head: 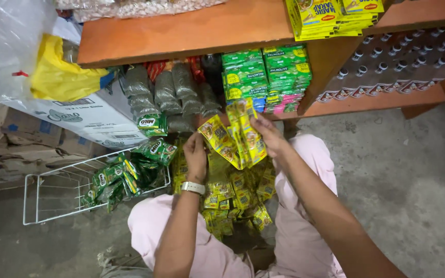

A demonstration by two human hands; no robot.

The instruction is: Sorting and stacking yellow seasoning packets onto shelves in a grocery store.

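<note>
Both hands hold strips of yellow sachets [235, 136] just below the wooden shelf [191, 31]. The left hand [195, 154] has its fingers closed on the strip's left end; the right hand [270, 135] grips the right strips, fingers pinched. More yellow sachets [235, 198] hang down over the lap beneath the shelf. Left of them a white wire basket [52, 198] on the floor holds green sachets [124, 177]. Under the shelf stand green packets [266, 77] and dark bags [168, 92]
</note>
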